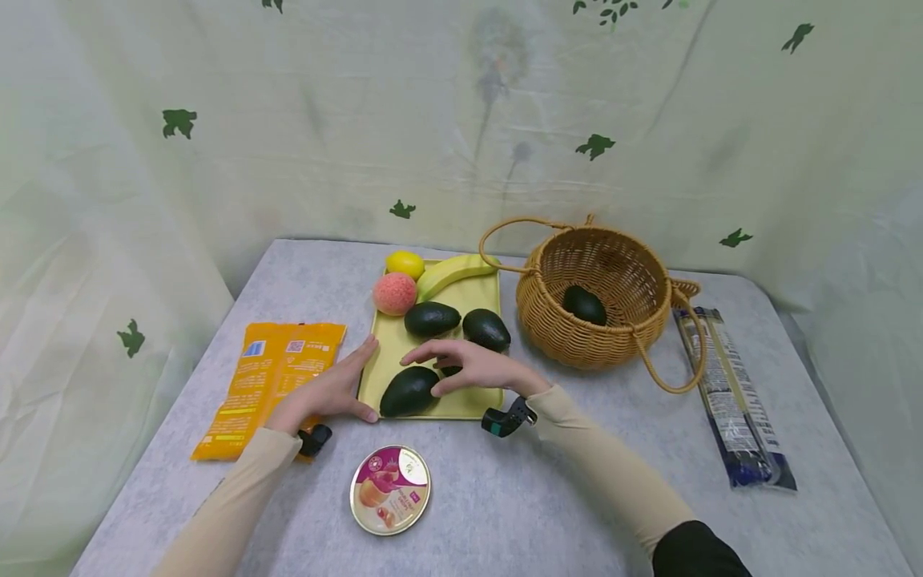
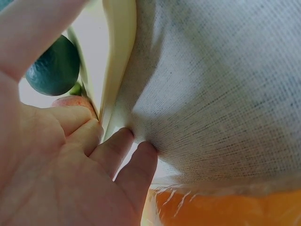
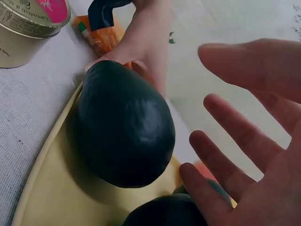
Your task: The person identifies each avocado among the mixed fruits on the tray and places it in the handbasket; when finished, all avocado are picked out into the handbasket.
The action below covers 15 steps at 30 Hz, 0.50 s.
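Note:
My left hand rests along the left edge of the yellow tray, its fingers extended; the left wrist view has the fingertips at the tray's outer side. Above the tray's front, my right hand hovers with fingers spread around a dark green avocado. In the right wrist view a gap separates the fingers from that avocado. Another avocado is mostly hidden under the right hand. Two more, a left one and a right one, lie farther back on the tray.
A peach, lemon and banana lie at the tray's back. Right of it, a wicker basket holds one avocado. An orange packet, a round tin and a long dark packet surround them.

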Tool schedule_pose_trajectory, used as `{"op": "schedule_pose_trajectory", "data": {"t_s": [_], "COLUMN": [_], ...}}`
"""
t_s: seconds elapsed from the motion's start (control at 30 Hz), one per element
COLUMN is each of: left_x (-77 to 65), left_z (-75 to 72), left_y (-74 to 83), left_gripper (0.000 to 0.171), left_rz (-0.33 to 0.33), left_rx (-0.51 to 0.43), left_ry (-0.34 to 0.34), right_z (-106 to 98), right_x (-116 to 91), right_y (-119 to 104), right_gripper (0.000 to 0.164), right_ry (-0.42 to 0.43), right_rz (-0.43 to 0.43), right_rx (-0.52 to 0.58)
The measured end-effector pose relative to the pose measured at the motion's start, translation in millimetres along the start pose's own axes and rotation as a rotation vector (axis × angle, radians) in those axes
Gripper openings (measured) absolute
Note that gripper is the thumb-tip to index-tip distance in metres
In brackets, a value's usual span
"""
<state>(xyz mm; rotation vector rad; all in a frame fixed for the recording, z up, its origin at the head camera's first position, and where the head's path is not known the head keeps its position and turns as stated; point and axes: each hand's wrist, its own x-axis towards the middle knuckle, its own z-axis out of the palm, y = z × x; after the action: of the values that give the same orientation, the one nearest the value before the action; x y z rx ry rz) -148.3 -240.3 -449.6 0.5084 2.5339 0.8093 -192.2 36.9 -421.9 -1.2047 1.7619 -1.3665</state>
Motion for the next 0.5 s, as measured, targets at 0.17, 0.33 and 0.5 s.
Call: {"op": "schedule_pose_trajectory", "data": {"t_s": [0.17,0.33,0.5], "left_x": [-0.2,-0.2,0.5], "left_z": [0.0,-0.4,-0.3], "left_y": [1.2,0.7,0.7], "left_gripper": [0.121,0.121,0.121], "left_rz": [-0.009,-0.018,-0.027], "left_rx": [0.001,-0.005,-0.003], "left_ry": [0.000,0.000,-0.009], "right_z": [2.6,2.9,5.0], "right_x": [11.3,24.3,32.1], "right_y": [1.5,0.7,-0.2], "right_gripper": [0.051,0.048,0.048], "right_ry": [-0.104,-0.220,-0.276], "right_rz": [0.000,0.032,0.090], "right_rx": [-0.062,-0.158,-0.233]}}
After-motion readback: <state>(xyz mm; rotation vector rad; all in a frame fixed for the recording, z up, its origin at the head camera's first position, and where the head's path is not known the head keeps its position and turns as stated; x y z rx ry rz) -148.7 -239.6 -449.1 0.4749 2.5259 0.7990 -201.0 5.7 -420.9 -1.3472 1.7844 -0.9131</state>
